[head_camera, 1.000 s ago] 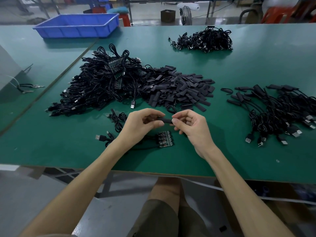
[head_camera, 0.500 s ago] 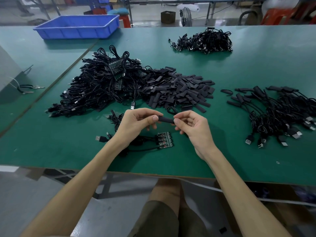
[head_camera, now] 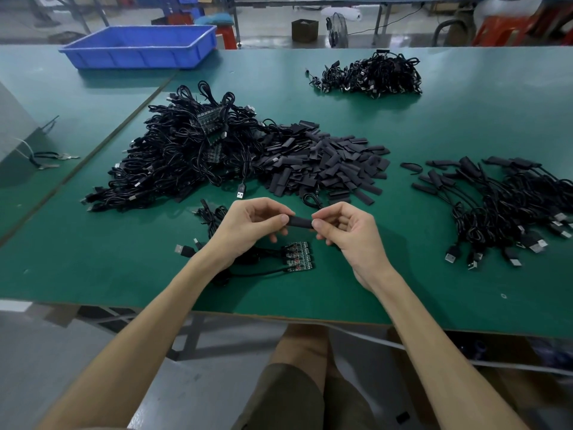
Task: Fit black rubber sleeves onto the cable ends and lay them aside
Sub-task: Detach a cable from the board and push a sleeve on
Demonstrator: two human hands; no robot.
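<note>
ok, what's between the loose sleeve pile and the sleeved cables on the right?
Head view: mostly bare green mat, with one stray curved black piece lying just left of the sleeved cables. The sleeve pile stops short of it.

factory assembly bench | green worktable (head_camera: 465, 119) | cable heaps (head_camera: 186, 162) | parts bin (head_camera: 139, 46)

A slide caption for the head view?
Left hand and right hand pinch a black rubber sleeve above the green table.

Green worktable (head_camera: 465, 125), blue bin (head_camera: 139, 48) (far left), grey floor (head_camera: 37, 352), red stool (head_camera: 496, 29)
</note>
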